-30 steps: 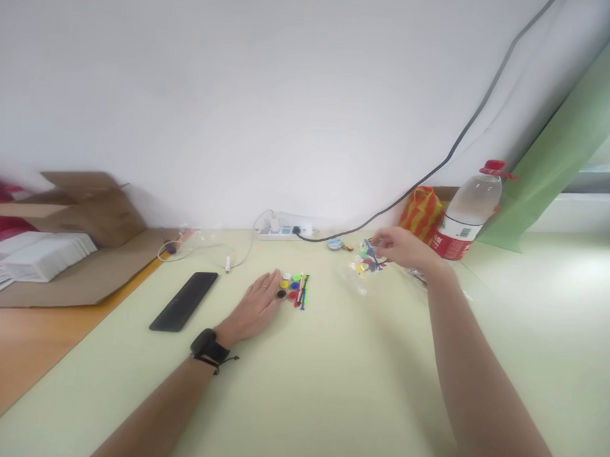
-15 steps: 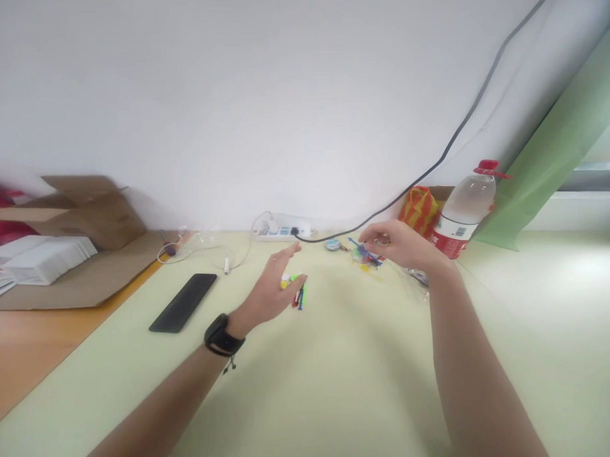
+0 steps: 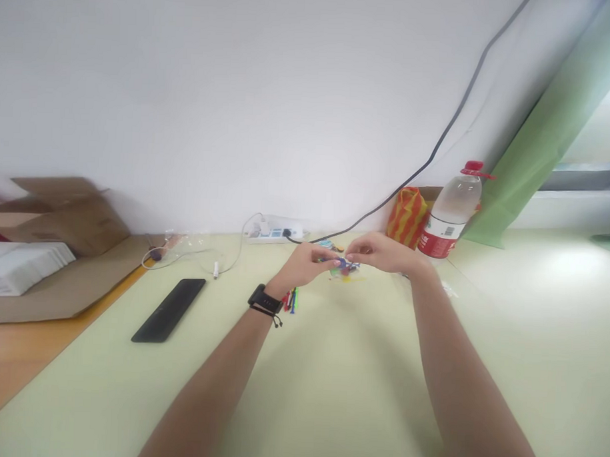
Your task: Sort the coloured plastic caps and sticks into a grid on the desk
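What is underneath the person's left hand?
Poking out below the left hand, slim coloured pieces show on the table: red, blue and green among them. Anything farther under is covered by the hand; I can't tell what.

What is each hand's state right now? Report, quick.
Left hand: at a small blue plastic piece; whether its grip is closed cannot be told.
Right hand: curled beside that piece; any hold cannot be told.

Coloured pieces (image 3: 344, 270) (blurred) by the fingers (image 3: 360, 248)

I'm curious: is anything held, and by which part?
It can't be told: the left hand and right hand are at a blue piece too small to show any grip.
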